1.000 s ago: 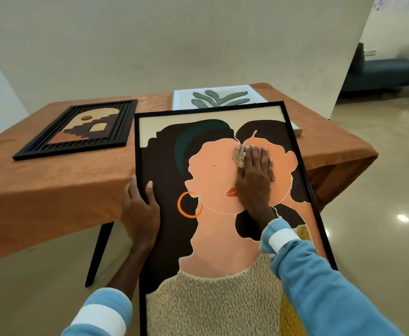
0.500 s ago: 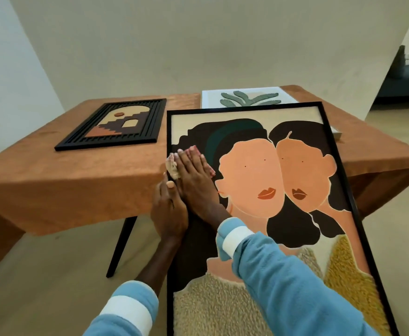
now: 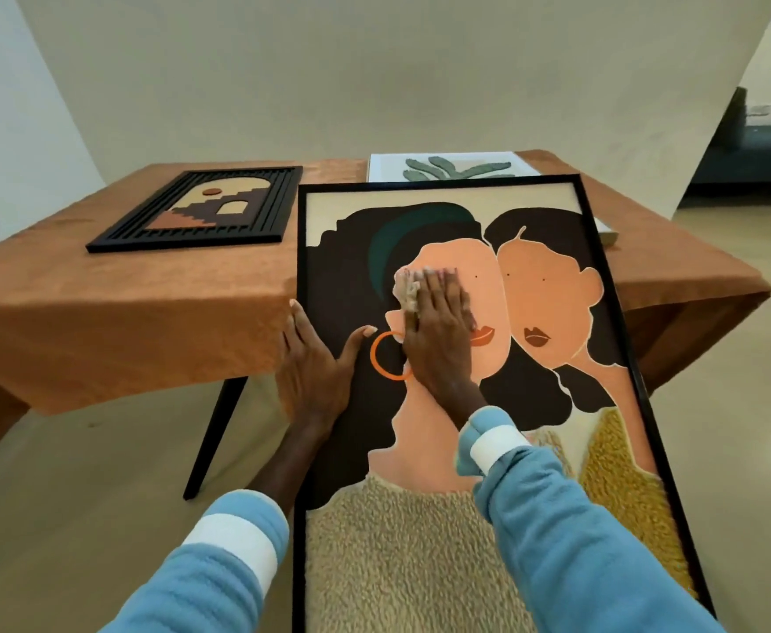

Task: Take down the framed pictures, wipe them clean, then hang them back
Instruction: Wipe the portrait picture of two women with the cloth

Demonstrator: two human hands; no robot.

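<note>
A large black-framed picture (image 3: 461, 545) of two faces leans with its top edge against the table (image 3: 123, 303). My right hand (image 3: 438, 333) lies flat on the left face, fingers straight, pressing a small beige cloth (image 3: 405, 289) against the surface. My left hand (image 3: 313, 372) holds the picture's left edge, thumb spread on the front and fingers along the side. Two more pictures lie flat on the table: a black ribbed-frame one (image 3: 201, 210) at the left and a white one with a green plant (image 3: 447, 167) behind the large frame.
An orange-brown cloth covers the table, which has a black slanted leg (image 3: 214, 431). A plain wall rises behind it. Glossy floor spreads to the right, with a dark sofa (image 3: 767, 148) in the far room.
My right hand swept the cloth from the middle of the picture to its left edge, then back right onto the left face. My left hand stayed on the frame's left edge.
</note>
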